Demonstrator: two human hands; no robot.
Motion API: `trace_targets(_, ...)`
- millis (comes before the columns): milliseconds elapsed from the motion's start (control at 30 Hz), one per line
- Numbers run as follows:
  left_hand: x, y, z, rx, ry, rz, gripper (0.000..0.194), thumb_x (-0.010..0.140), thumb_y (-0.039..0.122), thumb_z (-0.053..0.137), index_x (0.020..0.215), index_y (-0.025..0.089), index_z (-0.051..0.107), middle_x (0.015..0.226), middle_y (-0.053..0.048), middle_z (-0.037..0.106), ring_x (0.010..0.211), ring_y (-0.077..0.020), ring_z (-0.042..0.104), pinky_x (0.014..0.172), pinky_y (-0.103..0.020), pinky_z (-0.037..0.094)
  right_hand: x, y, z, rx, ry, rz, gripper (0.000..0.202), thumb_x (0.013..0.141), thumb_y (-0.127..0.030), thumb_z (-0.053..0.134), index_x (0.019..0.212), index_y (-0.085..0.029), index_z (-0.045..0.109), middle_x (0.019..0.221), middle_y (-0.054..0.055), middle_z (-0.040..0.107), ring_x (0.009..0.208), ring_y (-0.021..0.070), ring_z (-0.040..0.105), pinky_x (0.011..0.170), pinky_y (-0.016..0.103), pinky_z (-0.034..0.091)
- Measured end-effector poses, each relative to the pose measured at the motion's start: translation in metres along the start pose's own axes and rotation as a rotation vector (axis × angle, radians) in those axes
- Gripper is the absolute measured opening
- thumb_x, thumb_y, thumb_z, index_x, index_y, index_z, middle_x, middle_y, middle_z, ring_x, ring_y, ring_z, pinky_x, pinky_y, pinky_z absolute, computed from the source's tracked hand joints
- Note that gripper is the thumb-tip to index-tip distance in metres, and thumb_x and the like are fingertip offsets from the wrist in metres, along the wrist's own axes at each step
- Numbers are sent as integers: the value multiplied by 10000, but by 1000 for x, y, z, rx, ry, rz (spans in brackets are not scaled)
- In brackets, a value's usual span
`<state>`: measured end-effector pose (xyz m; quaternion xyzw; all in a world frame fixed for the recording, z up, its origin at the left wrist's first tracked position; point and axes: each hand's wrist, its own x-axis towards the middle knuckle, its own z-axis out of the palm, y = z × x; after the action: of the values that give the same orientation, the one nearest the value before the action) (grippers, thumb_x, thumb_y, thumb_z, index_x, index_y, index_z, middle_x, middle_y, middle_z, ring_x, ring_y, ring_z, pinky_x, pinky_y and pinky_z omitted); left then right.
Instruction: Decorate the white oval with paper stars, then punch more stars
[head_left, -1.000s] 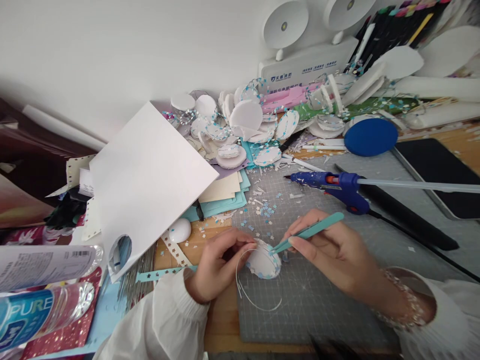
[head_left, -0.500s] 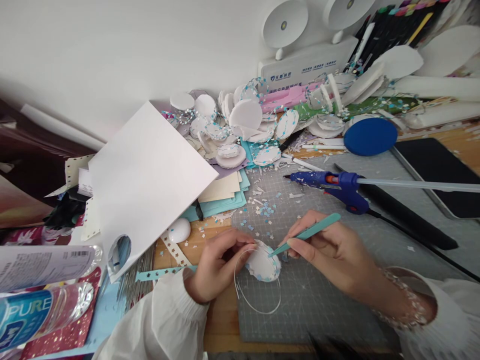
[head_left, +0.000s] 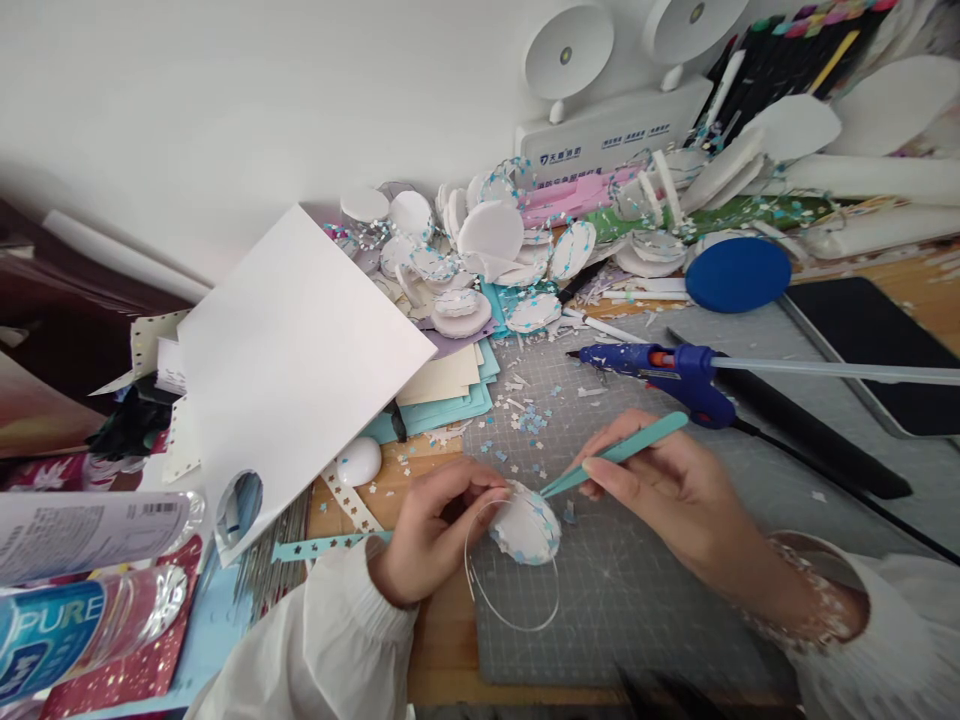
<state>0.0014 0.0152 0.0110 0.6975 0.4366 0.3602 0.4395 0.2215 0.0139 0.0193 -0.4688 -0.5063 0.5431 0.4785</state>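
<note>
My left hand [head_left: 454, 525] pinches the left edge of a white foam disc [head_left: 521, 530] whose rim is dotted with small pale blue and white pieces. A thin white wire [head_left: 517, 625] loops out below the disc from beside my left fingers. Between thumb and fingers, my right hand [head_left: 660, 500] grips a pair of teal tweezers [head_left: 619, 455]. Their tips are at the disc's upper right edge; whether they hold a small piece cannot be made out. Tiny blue and white star-like pieces [head_left: 532, 418] lie scattered on the grey cutting mat [head_left: 600, 620] beyond the disc.
A blue glue gun [head_left: 652, 370] lies on the mat, near a phone [head_left: 870, 350] and a blue round lid [head_left: 739, 273]. White foam discs [head_left: 491, 230] pile up along the wall. At left are a large white board [head_left: 300, 370] and a plastic bottle [head_left: 82, 620].
The tweezer tips have moved slightly up from the disc's face to its upper right edge. The disc has tilted a little in my left hand.
</note>
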Motion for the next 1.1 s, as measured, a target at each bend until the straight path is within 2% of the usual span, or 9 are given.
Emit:
trace_targets(633, 0, 0, 1, 5, -3, 3, 161, 896, 251, 604, 820, 127, 672, 672, -46, 680, 576, -121, 594, 514, -192, 483, -1, 1, 3, 4, -95, 32, 152, 844, -313, 662, 745, -209, 613, 680, 3, 604, 610, 131, 632, 571, 244, 557)
trace_targets(767, 0, 0, 0, 13, -10, 5, 153, 895, 241, 606, 821, 125, 674, 669, -45, 680, 573, -119, 590, 514, -187, 477, 1, 5, 2, 92, -141, 110, 164, 845, -318, 671, 748, -199, 613, 638, -10, 593, 581, 119, 614, 538, 230, 530)
trace_targets(1000, 0, -2, 0, 13, -31, 44, 115, 889, 180, 602, 822, 121, 676, 715, -48, 697, 616, -107, 605, 562, -166, 480, 1, 14, 0, 304, -195, 361, 176, 823, -325, 716, 768, -195, 612, 645, -23, 623, 589, 96, 612, 530, 199, 488)
trace_targets(1100, 0, -1, 0, 2, -40, 39, 125, 891, 180, 598, 817, 119, 677, 709, -49, 696, 614, -107, 604, 562, -166, 482, 1, 13, 1, 342, -200, 374, 192, 815, -328, 726, 751, -190, 609, 637, -32, 606, 588, 85, 605, 532, 189, 479)
